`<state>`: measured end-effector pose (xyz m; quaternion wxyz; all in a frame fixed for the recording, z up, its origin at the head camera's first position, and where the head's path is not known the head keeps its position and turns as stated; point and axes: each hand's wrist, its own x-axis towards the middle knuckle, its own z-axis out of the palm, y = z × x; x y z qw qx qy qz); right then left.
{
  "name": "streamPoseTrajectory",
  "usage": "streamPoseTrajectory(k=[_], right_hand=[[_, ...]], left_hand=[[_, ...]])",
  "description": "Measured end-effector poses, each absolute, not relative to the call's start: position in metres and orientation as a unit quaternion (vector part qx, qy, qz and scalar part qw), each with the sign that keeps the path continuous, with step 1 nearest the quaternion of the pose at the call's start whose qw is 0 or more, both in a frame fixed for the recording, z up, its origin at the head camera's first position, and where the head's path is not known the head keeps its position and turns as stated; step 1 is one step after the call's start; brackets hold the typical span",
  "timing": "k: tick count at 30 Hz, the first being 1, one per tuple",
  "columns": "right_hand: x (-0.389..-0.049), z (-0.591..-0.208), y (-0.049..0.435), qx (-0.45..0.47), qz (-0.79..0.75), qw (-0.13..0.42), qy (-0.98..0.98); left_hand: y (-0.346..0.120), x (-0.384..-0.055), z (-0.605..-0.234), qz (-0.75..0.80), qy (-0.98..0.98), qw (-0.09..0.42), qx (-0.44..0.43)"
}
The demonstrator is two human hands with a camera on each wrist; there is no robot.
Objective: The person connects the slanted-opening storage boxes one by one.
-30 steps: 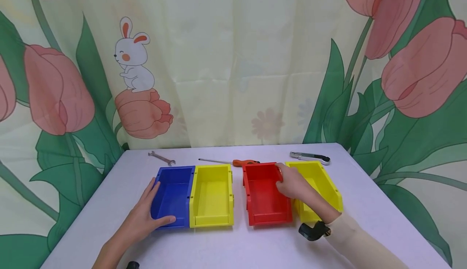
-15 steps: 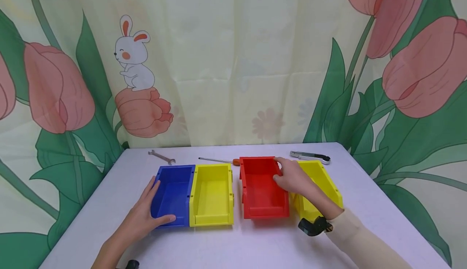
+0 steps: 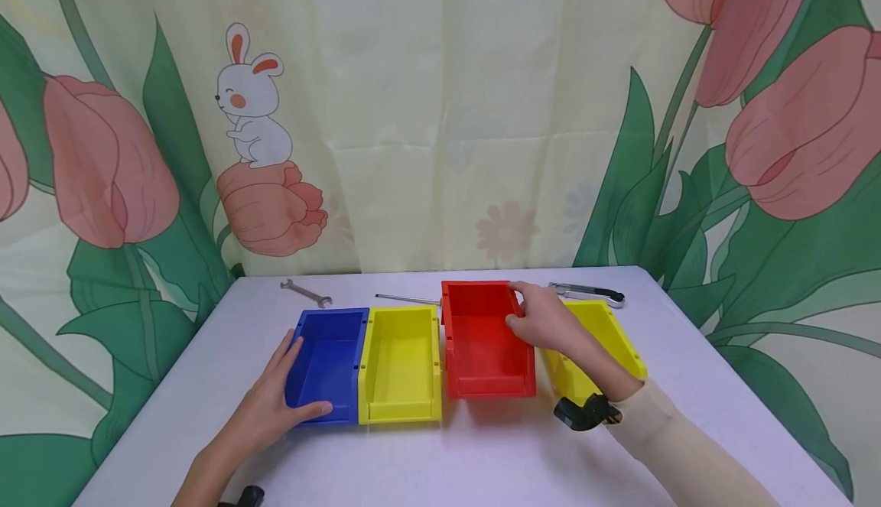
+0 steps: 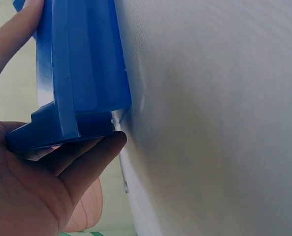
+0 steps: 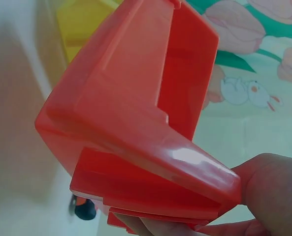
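Note:
My left hand (image 3: pixel 264 411) holds the blue bin (image 3: pixel 329 362), thumb over its front edge and fingers along its outer left side. The left wrist view shows fingers curled round a corner of the blue bin (image 4: pixel 94 54). A yellow bin (image 3: pixel 401 365) stands against the blue one's right side. My right hand (image 3: pixel 547 320) pinches the right wall of a red bin (image 3: pixel 487 339) near its back corner. This red bin (image 5: pixel 131 98) is raised off the table, close to the yellow bin's right side and a little farther back.
A second yellow bin (image 3: pixel 606 331) sits angled at right, partly behind the right forearm. Along the back lie a wrench (image 3: pixel 306 293), a screwdriver (image 3: pixel 406 299) largely hidden by the red bin, and a black-and-silver hand tool (image 3: pixel 588 293). A patterned curtain (image 3: pixel 399 125) hangs behind the table.
My right hand has lifted the red bin and shifted it back and left towards the yellow bin, covering the screwdriver's orange handle. The left hand and blue bin have stayed put.

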<state>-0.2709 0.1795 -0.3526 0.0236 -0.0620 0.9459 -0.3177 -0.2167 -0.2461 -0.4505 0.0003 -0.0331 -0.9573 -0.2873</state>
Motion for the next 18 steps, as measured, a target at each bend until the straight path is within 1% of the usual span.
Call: streamPoseTrajectory(k=[18], right_hand=[[-0.2755, -0.3539, 0.1744, -0.051, -0.327, 0.03, 0.943]], left_hand=[[-0.2445, -0.2168, -0.4497, -0.28, -0.959, 0.002, -0.032]])
